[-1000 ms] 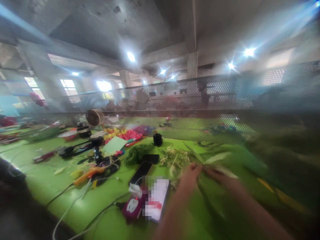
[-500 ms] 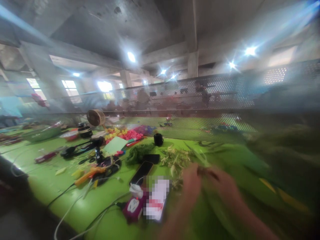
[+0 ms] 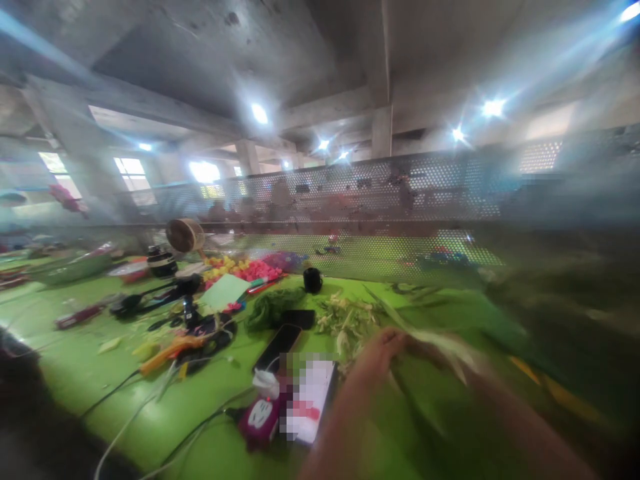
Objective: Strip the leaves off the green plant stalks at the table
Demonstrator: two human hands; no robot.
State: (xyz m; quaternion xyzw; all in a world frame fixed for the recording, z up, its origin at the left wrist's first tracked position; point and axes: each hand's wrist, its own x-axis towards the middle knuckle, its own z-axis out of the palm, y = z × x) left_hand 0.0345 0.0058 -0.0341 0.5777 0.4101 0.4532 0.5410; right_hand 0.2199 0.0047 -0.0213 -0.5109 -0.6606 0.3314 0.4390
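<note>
Over the right half of the green table, my two hands are close together and smeared by motion. My left hand [image 3: 387,345] is closed, its fingers pinched on a long, pale green leaf-like strip [image 3: 420,331]. My right hand [image 3: 431,352] is beside it, partly covered by the strip; its fingers seem bent around the same piece, though blur hides the exact grip. The strip arches from beyond my fingertips back over my right hand and wrist. Just left of my hands lies a loose heap of pale yellow-green leafy pieces [image 3: 345,319].
A phone with a lit screen [image 3: 313,400], a dark phone [image 3: 277,347] and a purple power socket [image 3: 260,420] lie left of my hands. Beyond are a black cup [image 3: 313,281] and a perforated screen [image 3: 350,200]. An orange glue gun [image 3: 173,350] with cables rests further left.
The strip has swung up and back over my right hand. My right hand has become more hidden behind it. The whole view has shifted slightly, moving the table items left.
</note>
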